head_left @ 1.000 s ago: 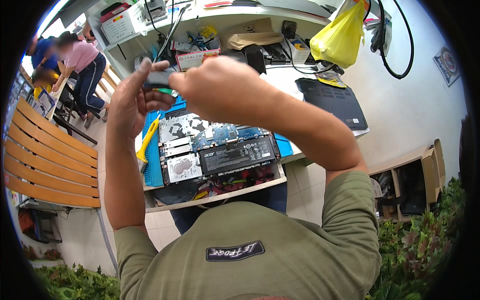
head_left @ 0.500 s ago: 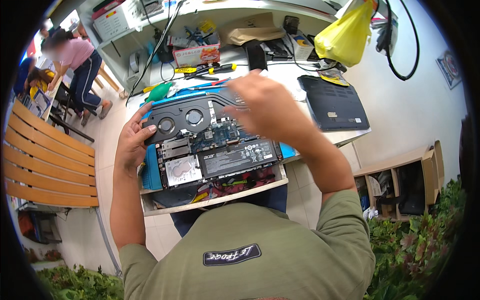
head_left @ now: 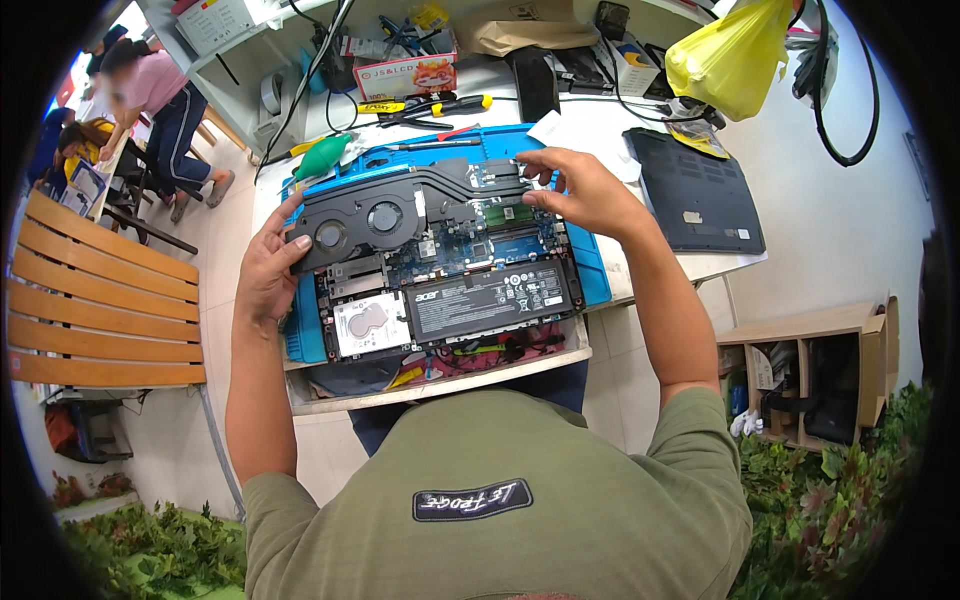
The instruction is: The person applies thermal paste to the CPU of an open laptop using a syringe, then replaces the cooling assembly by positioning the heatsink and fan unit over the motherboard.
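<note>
An opened laptop [head_left: 490,300] lies bottom-up on a blue work mat [head_left: 592,275], showing its black battery, a silver hard drive [head_left: 368,322] and the blue mainboard. Across its far half sits a black cooling assembly [head_left: 385,215] with two fans and dark heat pipes. My left hand [head_left: 268,265] grips the assembly's left fan end, thumb on top. My right hand [head_left: 585,190] pinches the right end of the heat pipes with its fingertips. Part of the mainboard is hidden under the assembly.
The laptop's black bottom cover [head_left: 695,205] lies to the right on the white table. Screwdrivers [head_left: 440,105], a green blower [head_left: 322,157] and boxes are behind the mat. A yellow bag [head_left: 735,55] hangs at upper right. Wooden bench [head_left: 90,300] left, wooden shelf [head_left: 810,370] right, people [head_left: 150,100] far left.
My hands came down from in front of my face, where they held a small thing. They now hold the two ends of the cooling assembly on the laptop.
</note>
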`<state>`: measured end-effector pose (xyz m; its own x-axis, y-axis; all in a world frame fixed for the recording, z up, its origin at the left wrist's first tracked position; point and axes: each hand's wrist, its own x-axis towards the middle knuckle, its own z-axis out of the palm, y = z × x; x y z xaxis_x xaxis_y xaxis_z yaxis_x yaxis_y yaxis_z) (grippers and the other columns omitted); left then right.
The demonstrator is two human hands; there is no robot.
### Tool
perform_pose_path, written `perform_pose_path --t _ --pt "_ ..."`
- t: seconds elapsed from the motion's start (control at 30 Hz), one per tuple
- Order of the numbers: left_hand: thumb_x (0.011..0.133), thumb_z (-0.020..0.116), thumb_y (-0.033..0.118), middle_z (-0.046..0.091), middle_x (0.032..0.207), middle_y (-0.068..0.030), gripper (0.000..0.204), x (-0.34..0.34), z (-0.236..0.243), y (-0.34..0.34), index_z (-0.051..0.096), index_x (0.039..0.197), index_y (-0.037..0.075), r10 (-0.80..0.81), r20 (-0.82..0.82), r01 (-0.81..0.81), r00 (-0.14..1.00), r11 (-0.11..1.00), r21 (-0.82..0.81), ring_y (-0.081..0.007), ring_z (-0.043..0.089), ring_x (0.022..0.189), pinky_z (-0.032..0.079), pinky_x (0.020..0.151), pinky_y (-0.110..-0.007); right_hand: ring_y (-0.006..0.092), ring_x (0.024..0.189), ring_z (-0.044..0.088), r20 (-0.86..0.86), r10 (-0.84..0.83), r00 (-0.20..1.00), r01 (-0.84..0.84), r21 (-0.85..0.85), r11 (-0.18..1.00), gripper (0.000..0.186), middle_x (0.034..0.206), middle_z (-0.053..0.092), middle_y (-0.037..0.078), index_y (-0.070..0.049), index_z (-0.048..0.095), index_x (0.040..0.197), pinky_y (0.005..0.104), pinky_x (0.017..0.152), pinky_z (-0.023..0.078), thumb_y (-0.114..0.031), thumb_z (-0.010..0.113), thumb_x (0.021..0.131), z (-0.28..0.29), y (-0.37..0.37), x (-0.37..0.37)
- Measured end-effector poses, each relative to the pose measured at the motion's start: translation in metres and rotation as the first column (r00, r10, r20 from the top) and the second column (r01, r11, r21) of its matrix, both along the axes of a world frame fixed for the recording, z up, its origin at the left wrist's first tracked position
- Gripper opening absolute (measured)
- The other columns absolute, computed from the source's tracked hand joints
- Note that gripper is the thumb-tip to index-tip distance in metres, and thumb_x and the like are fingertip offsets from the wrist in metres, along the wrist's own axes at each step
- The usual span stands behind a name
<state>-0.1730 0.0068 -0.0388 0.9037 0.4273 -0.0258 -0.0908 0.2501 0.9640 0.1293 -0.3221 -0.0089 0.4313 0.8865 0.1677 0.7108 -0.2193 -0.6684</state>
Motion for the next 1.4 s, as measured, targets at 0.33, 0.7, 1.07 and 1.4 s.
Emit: perform_pose_path --t 0.33,0.7,1.07,1.4 --pt "0.091 0.075 0.006 0.07 0.128 -0.0173 0.083 -0.001 0.008 0.005 0.034 0.163 -0.003 -0.014 -0.043 0.015 0.999 0.999 0.033 -0.0206 0.074 0.112 0.065 0.087 -0.032 0.0163 0.084 0.062 -0.003 0.031 1.0 -0.031 0.049 0.998 0.056 0.106 0.073 0.008 -0.003 0.071 0.132 0.0324 0.078 0.054 -0.013 0.091 0.081 0.002 0.01 0.007" --pt "0.048 0.106 0.012 0.055 0.14 -0.0118 0.131 -0.012 0.022 0.002 0.041 0.162 0.001 -0.015 -0.375 0.195 0.927 0.872 0.448 -0.0162 0.057 0.124 0.052 0.094 -0.028 0.0324 0.099 0.069 0.043 0.055 0.998 -0.053 -0.039 0.998 0.047 0.107 0.071 0.016 0.001 0.07 0.123 0.0417 0.086 0.056 -0.011 0.088 0.081 0.001 0.002 -0.018" --pt "0.049 0.102 0.025 0.057 0.111 -0.0045 0.117 0.017 0.023 0.002 0.053 0.153 0.002 0.199 -0.391 0.228 0.898 0.549 0.804 -0.0179 0.056 0.094 0.047 0.087 -0.029 0.0241 0.084 0.063 0.071 -0.007 0.997 0.013 -0.084 0.996 0.052 0.105 0.07 0.014 -0.002 0.07 0.131 0.0371 0.078 0.054 -0.008 0.085 0.082 -0.018 0.01 0.009" --pt "0.046 0.101 0.028 0.056 0.104 -0.0017 0.114 0.031 0.028 0.002 0.058 0.149 0.003 0.225 -0.453 0.246 0.862 0.597 0.764 -0.0171 0.054 0.09 0.047 0.084 -0.028 0.0359 0.109 0.072 0.012 -0.029 1.0 0.031 -0.144 0.989 0.049 0.117 0.073 0.023 0.005 0.069 0.13 0.0407 0.099 0.056 -0.005 0.076 0.082 -0.009 0.015 0.014"
